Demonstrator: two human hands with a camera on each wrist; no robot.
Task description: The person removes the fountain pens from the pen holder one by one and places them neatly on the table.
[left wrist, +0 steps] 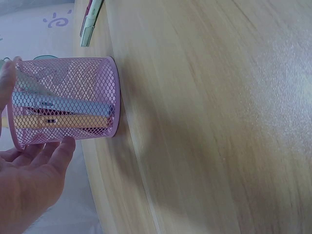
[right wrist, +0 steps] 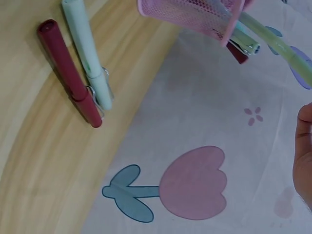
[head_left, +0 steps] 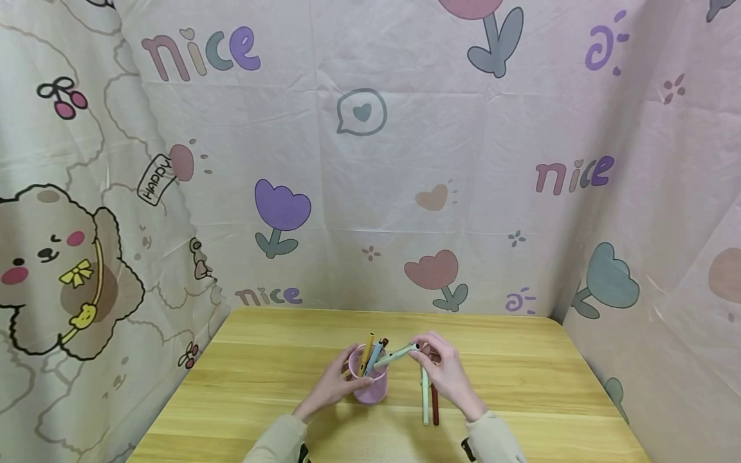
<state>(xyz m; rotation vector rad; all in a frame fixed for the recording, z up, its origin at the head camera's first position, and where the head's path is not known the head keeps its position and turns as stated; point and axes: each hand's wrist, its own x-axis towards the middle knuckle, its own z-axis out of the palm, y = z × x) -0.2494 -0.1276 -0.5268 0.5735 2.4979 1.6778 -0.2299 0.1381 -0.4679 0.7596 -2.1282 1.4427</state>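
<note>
My left hand [head_left: 338,381] grips a pink mesh pen holder [head_left: 372,392], thumb on the near side and fingers around the far side. The holder is tilted and stands on the table. A yellow pen [head_left: 368,350], a blue pen [head_left: 375,355] and a dark red one lean inside it; a pale green pen [right wrist: 246,41] with a clip also shows there in the right wrist view. My right hand [head_left: 446,373] pinches another light green pen [right wrist: 273,36] by one end, its other end at the holder's mouth. Most of the right hand is out of the right wrist view.
On the wooden table [head_left: 260,360], a pale green pen [head_left: 425,399] and a dark red pen [head_left: 435,405] lie side by side below my right hand. A printed cloth [head_left: 359,180] hangs behind the table and along both sides.
</note>
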